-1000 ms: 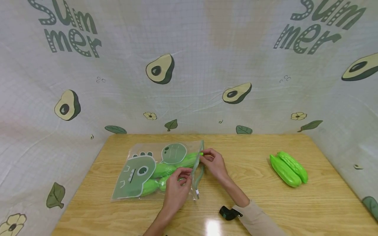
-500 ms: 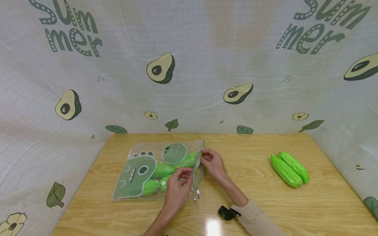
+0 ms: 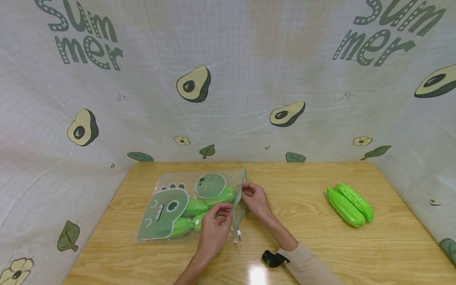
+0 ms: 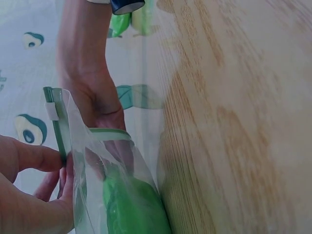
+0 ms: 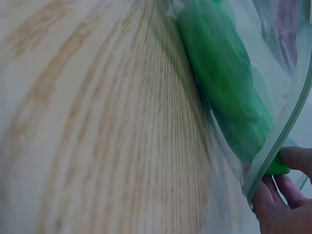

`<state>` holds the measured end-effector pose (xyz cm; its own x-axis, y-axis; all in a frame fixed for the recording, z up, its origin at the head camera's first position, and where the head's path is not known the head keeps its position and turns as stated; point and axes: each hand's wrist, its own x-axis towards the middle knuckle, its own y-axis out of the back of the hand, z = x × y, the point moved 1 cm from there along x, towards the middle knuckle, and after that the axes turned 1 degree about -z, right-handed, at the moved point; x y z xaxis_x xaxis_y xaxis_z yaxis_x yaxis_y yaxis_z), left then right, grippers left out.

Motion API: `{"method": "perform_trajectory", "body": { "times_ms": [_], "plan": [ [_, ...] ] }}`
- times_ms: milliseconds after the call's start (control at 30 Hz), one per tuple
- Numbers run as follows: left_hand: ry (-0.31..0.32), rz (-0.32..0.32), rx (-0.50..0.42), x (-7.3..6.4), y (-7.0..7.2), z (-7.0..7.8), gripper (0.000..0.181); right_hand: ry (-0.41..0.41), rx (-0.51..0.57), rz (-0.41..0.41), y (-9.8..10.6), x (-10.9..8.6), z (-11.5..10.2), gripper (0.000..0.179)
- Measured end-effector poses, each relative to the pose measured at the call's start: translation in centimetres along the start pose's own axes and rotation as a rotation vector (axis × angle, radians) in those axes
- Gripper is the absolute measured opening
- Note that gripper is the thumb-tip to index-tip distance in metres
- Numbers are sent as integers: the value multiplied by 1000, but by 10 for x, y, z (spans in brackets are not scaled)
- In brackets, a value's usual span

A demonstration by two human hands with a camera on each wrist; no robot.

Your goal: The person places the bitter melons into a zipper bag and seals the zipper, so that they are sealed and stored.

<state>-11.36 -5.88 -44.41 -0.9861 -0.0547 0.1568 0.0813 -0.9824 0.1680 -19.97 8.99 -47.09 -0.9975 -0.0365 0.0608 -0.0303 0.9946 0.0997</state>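
Observation:
A clear zip bag (image 3: 162,221) with a green dinosaur print lies on the table, its mouth toward the right. Several long green vegetables show through it. My left hand (image 3: 215,225) pinches the near side of the mouth by its green zip strip, below the white slider (image 4: 51,111) in the left wrist view. At the far side of the mouth is my right hand (image 3: 255,201). In the right wrist view its thumb and fingers (image 5: 265,195) pinch the end of a green cucumber-like vegetable (image 5: 219,68), most of which lies inside the bag.
Two more green vegetables, a smooth one (image 3: 343,208) and a bumpy one (image 3: 357,200), lie side by side on the right of the wooden table (image 3: 303,182). A black device (image 3: 272,258) sits at the right sleeve. A printed cloth (image 3: 231,130) hangs behind.
The vegetable's tip, which stuck out past the bag's edge, has moved left into the mouth along with the right fingertips. The left hand keeps its place on the bag.

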Motion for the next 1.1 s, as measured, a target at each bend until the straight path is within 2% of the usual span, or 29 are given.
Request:
{"method": "perform_trajectory", "body": {
  "times_ms": [567, 667, 933, 1100],
  "plan": [
    [2, -16, -2, 0, 0, -1, 19, 31, -14, -13, -7, -3, -1, 21],
    [-1, -14, 2, 0, 0, -1, 19, 30, 7, -15, -8, -3, 0, 20],
    [-8, -15, 3, 0, 1, -1, 19, 9, -22, -31, -9, -3, 1, 22],
    [-18, -13, 8, 0, 1, -2, 18, 83, -63, -66, -7, -4, 3, 25]
  ]
}}
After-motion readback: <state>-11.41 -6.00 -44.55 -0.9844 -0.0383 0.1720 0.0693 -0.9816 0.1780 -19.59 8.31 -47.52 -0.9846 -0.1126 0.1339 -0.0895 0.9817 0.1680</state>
